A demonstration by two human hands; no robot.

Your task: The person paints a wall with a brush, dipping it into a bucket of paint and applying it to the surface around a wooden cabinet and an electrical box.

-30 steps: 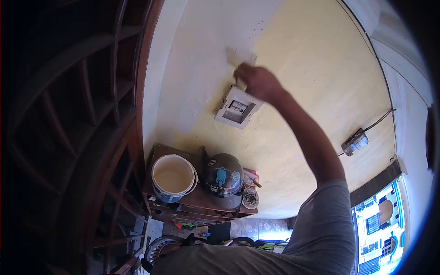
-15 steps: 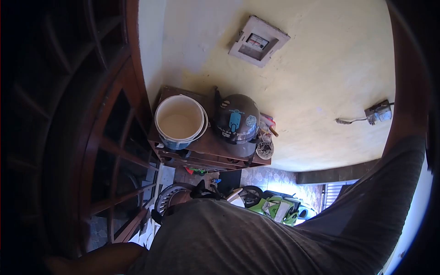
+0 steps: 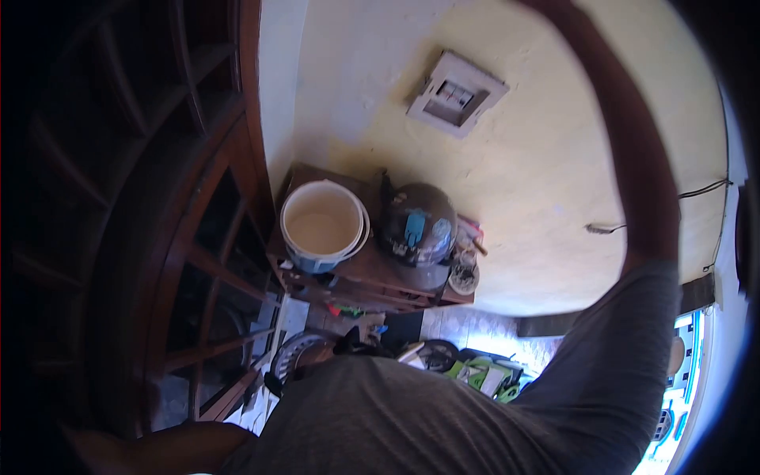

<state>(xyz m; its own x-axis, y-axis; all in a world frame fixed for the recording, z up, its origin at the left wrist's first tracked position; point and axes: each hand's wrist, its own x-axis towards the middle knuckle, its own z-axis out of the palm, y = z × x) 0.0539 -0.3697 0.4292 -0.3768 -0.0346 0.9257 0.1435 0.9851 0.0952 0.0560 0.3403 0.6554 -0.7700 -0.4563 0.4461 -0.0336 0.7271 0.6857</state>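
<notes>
Neither of my hands shows in the head view. My right arm (image 3: pixel 641 166) is raised along the wall, and its forearm leaves through the top edge, so the hand is out of sight. At the lower left, my left arm (image 3: pixel 174 445) bends away and fades into the dark border. In front of my body stands a brown wooden cabinet (image 3: pixel 380 281). On its top are a white bucket (image 3: pixel 323 222) and a dark helmet (image 3: pixel 418 226) with a blue scooter print. An ashtray-like dish (image 3: pixel 464 279) sits at the cabinet's right end.
A pale framed meter box (image 3: pixel 457 93) is set in the yellow wall (image 3: pixel 538 142). Wooden doors with glass panes (image 3: pixel 210 277) line the left. Below are a green motorcycle (image 3: pixel 483 376) and a tiled floor (image 3: pixel 451 323). A loose wire (image 3: pixel 603 228) sticks out from the wall.
My right arm has swung inward and up, so its bare forearm now crosses the wall and covers the socket box. The view has shifted, with the cabinet and wall items slightly lower and further right.
</notes>
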